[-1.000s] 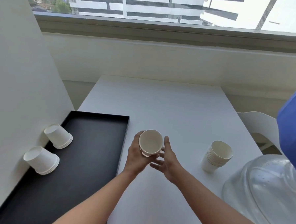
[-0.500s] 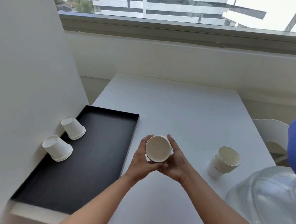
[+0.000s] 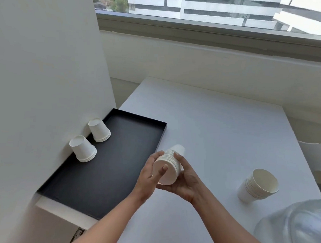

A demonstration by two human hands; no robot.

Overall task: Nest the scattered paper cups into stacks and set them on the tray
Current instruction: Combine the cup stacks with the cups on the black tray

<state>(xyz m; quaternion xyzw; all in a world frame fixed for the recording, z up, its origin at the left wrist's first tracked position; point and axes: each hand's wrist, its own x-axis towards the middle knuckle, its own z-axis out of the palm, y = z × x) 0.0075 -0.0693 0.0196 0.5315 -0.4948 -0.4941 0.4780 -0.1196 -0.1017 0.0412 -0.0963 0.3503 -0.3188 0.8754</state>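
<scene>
**A:** Nested stack [image 3: 169, 165] in the air, tipped over with the mouth toward the camera and the base pointing away, just off the tray's near-right edge, above the table [image 3: 220, 128].

**B:** Both hands are on it. Right hand [image 3: 185, 178] cups it from beneath and behind, fingers wrapped round the rims; left hand [image 3: 149, 173] presses the other side, thumb across the open mouth. A firm two-sided clasp on the stack.

**A:** Best play here, I'd say, is to finish the turn until the rims face down, matching the two stacks standing inverted on the black tray [image 3: 128, 149]: the far stack [image 3: 99, 130] and the near stack [image 3: 82, 150], both close to the wall [image 3: 37, 77].

**B:** Agreed. Keep the squeeze gentle, since paper walls buckle, and keep a finger over the mouth so the inner cups can't slide out mid-flip.

**A:** Then land it flat on bare tray, apart from those two.

**B:** One upright stack [image 3: 257, 186] waits on the table at right, beside a clear dome [image 3: 295, 227].
</scene>
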